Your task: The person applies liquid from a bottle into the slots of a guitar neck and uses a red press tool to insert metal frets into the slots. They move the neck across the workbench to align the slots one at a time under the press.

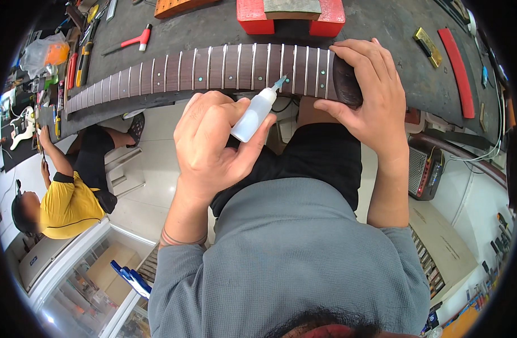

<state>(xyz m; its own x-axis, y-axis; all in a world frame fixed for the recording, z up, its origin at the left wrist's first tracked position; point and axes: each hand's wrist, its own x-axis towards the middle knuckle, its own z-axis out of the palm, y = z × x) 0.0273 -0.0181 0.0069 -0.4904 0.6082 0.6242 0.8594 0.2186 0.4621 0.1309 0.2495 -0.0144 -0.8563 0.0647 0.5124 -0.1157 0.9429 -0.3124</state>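
A long dark fretboard [199, 70] with silver frets and small greenish dot markers lies along the near edge of the bench. My left hand [213, 146] is closed around a small translucent squeeze bottle [251, 118], tilted up toward the right, its thin nozzle [280, 81] at a fret near the fretboard's right part. My right hand [376, 101] grips the dark rounded right end of the neck [346, 80], fingers over the top and thumb at the near edge.
On the bench [191, 31] are a red-handled tool [135, 42], red blocks [255, 19], a brass piece [427, 48], a red strip [456, 73] and several tools at left. A person [72, 203] in yellow works at left. An amplifier [424, 172] stands right.
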